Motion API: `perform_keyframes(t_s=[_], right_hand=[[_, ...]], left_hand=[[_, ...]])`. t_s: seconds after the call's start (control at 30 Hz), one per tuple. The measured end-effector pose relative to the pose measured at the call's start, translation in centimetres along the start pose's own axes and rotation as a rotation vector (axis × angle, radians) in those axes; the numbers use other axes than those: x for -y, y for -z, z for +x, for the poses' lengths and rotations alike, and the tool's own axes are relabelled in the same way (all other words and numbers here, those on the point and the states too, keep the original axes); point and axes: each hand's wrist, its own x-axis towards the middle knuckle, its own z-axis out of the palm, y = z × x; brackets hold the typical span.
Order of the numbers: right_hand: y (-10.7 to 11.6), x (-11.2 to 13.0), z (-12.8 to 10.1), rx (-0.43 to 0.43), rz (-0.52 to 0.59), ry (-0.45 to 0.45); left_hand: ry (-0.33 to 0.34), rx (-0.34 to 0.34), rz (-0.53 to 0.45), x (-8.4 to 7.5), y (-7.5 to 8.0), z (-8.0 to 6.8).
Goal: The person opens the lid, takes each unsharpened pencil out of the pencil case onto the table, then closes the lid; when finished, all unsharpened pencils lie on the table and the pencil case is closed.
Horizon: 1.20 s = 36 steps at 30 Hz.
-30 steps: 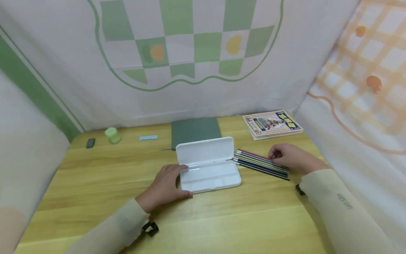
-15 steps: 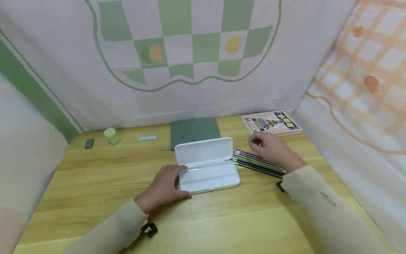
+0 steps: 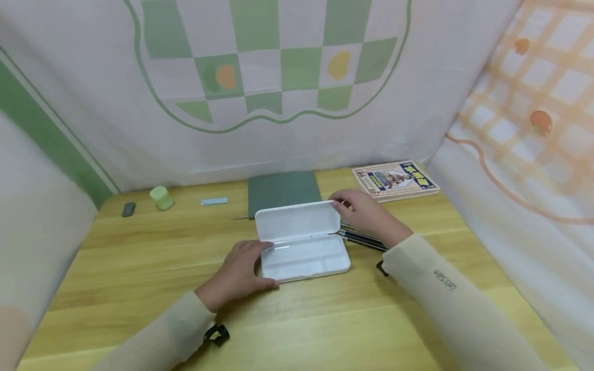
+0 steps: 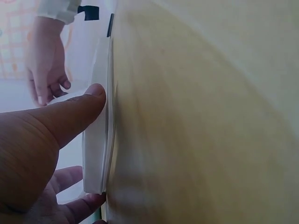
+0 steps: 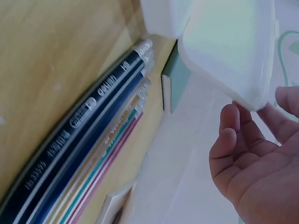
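Observation:
A white pencil case (image 3: pixel 303 257) lies open on the table, its hinged lid (image 3: pixel 297 221) raised at the back. My left hand (image 3: pixel 236 273) grips the base's left end; in the left wrist view the thumb (image 4: pixel 70 119) presses its front side and fingers reach round the far side. At the lid's upper right corner, my right hand (image 3: pixel 366 214) holds the edge, its fingers (image 5: pixel 229 140) bent at the corner in the right wrist view. Several pencils (image 5: pixel 93 135), dark, gold, green and red, lie side by side right of the case, partly hidden under the right arm in the head view.
Behind the case lies a dark green notebook (image 3: pixel 283 190). A book with a printed cover (image 3: pixel 394 180) is at the back right. Along the back left are a light blue strip (image 3: pixel 214 201), a light green cylindrical object (image 3: pixel 162 198) and a small dark grey block (image 3: pixel 128 209).
My right hand has moved left from above the pencils to the lid's right corner. My left hand has stayed at the case, and the lid still stands raised.

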Motion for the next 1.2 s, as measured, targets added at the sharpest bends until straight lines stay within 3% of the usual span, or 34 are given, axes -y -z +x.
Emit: perform_keyframes(t_s=[0.5,0.83,1.0,1.2], right_hand=[[-0.5,0.1,-0.2,-0.024,-0.04,0.035],[-0.3,0.0,-0.4,0.017,0.02,-0.02],[0.6,-0.1,-1.1,0.105,0.078,-0.01],[1.1,-0.7,-2.0,0.319,0.135,0.079]], left_hand=[[-0.005,0.013,-0.025,-0.1,0.0,0.0],[0.101,-0.056,-0.138,-0.1,-0.5,0.2],[0.112,-0.082,-0.17,-0.1,-0.5,0.2],[0.102,-0.061,-0.171,0.0,-0.2,0.1]])
